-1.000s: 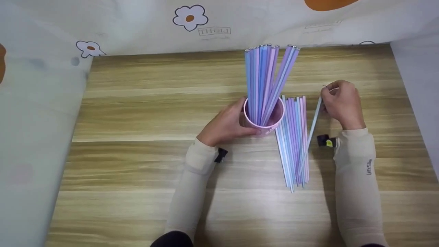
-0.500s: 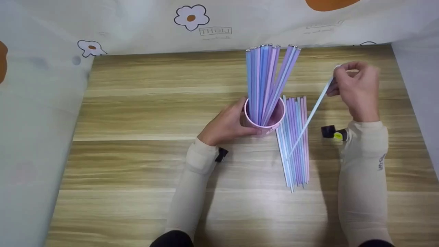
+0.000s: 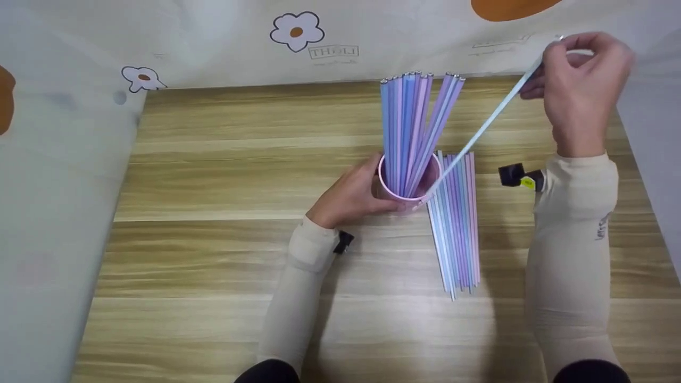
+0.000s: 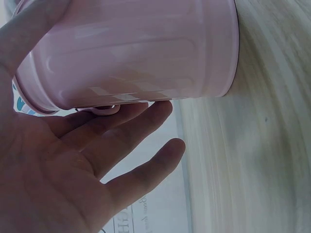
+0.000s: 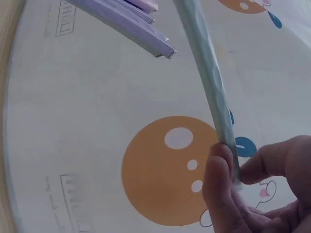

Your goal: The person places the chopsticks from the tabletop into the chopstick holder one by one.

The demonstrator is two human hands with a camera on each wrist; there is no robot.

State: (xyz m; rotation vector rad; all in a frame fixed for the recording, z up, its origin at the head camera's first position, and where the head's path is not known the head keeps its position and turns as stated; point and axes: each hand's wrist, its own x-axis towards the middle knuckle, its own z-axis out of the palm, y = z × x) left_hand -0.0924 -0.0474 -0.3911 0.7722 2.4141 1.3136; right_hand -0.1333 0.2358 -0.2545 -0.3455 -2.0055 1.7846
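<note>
In the head view my left hand (image 3: 354, 191) grips a small pink pail (image 3: 409, 203) from its left side, thumb along the near side. In the left wrist view the pail's ribbed wall (image 4: 136, 53) and small side lug (image 4: 108, 110) show, with the fingers (image 4: 129, 136) against it. Several blue, purple and pink sticks (image 3: 404, 127) lean in the pail. At the upper right my right hand (image 3: 590, 90) pinches one end of a slim pale-blue stick (image 3: 489, 122), also seen in the right wrist view (image 5: 206, 73). Its lower end reaches the pail's right rim; contact is unclear.
Several more pastel sticks (image 3: 457, 234) lie in a row on the wooden table (image 3: 223, 255), just right of the pail. A pale patterned sheet (image 3: 213, 37) borders the table at the back and sides.
My right hand has moved up and to the right with the pale-blue stick, whose lower end has left the row and come to the pail. The left hand and pail have stayed put.
</note>
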